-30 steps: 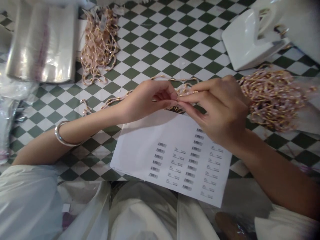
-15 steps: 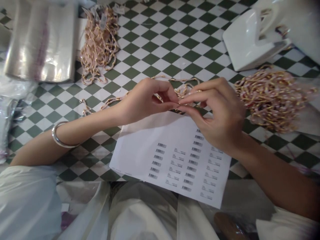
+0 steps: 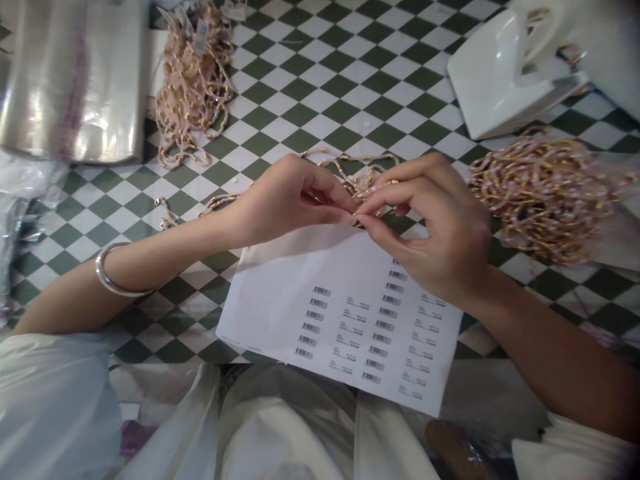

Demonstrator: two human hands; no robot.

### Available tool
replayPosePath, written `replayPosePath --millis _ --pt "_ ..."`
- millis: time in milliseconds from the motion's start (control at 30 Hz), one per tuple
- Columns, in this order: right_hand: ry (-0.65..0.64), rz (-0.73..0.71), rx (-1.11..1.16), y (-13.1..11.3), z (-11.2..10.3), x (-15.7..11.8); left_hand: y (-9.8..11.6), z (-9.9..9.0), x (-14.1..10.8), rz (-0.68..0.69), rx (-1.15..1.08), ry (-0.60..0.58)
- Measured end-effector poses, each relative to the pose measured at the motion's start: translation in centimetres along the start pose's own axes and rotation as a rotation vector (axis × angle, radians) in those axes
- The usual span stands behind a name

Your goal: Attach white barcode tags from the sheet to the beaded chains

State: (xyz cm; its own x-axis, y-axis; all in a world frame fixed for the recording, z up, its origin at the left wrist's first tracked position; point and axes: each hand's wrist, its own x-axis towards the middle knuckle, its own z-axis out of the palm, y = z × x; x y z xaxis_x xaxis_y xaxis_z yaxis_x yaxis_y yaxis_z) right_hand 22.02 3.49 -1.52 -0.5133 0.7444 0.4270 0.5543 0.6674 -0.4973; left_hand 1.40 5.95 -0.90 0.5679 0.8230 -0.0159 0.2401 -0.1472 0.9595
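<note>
My left hand (image 3: 293,203) and my right hand (image 3: 437,223) meet fingertip to fingertip over the table. Both are closed in a pinch on a thin strand of pink and gold beads, a beaded necklace (image 3: 220,202). Parts of it lie behind my hands, and one end with a small metal piece rests left of my left wrist. Exactly what sits between the fingertips is too small to make out. Just below my hands lies a white sheet of barcode labels (image 3: 280,287), its upper edge partly covered by them.
At upper left a bundle of tagged beaded strands (image 3: 193,87) lies beside a stack of clear plastic bags (image 3: 110,87). To the right a larger heap of similar strands (image 3: 550,200) sits below a white angular container (image 3: 495,80). The tablecloth (image 3: 320,100) has green and white diamonds.
My hands stay nearly in place, with small finger shifts at the pinch. The view has moved slightly, so the things on the left sit a little further left and higher.
</note>
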Motion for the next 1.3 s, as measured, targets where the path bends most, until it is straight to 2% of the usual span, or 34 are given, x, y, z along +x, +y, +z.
replayPosePath --millis 100,233,333,400,500,567,733,867,967,1033,1100,1167,1233,1300 --pt "0.045 -0.016 -0.066 0.2 -0.1 0.0 -0.2 -0.2 0.1 -0.048 -0.055 -0.015" --pt "0.099 -0.112 -0.222 0.4 0.0 0.0 0.1 -0.4 0.0 -0.082 -0.039 -0.007" --pt "0.065 -0.067 -0.260 0.3 -0.1 0.0 0.7 0.0 -0.2 -0.067 -0.005 0.046" --pt "0.046 -0.008 -0.266 0.2 -0.1 0.0 1.0 0.5 -0.4 -0.039 -0.004 0.111" --pt "0.049 0.000 -0.302 0.0 -0.4 -0.2 1.3 1.1 -0.7 0.041 -0.009 0.192" --pt "0.030 0.011 -0.321 -0.3 -0.6 -0.4 1.3 1.4 -0.9 0.092 0.001 0.207" --pt "-0.085 0.153 -0.266 -1.1 -0.9 -0.7 1.2 1.8 -1.3 0.205 0.142 0.259" --pt "-0.090 0.211 -0.231 -1.3 -0.8 -0.6 0.8 2.2 -1.4 0.278 0.250 0.320" --pt "-0.019 0.108 -0.264 -0.9 -0.4 -0.5 0.3 2.4 -1.3 0.330 0.293 0.345" --pt "0.100 -0.009 -0.264 -0.5 -0.1 -0.5 0.0 2.4 -1.1 0.359 0.269 0.355" --pt "0.219 -0.073 -0.190 -0.2 0.3 -0.4 -0.3 2.2 -1.0 0.350 0.200 0.360" --pt "0.272 -0.003 0.045 0.0 0.6 -0.3 -0.4 1.9 -0.8 0.308 0.122 0.364" --pt "0.250 0.131 0.338 0.1 0.8 -0.1 -0.5 1.6 -0.7 0.259 0.081 0.383" --pt "0.176 0.254 0.595 0.5 0.7 0.2 -0.5 1.4 -0.6 0.229 0.052 0.405"
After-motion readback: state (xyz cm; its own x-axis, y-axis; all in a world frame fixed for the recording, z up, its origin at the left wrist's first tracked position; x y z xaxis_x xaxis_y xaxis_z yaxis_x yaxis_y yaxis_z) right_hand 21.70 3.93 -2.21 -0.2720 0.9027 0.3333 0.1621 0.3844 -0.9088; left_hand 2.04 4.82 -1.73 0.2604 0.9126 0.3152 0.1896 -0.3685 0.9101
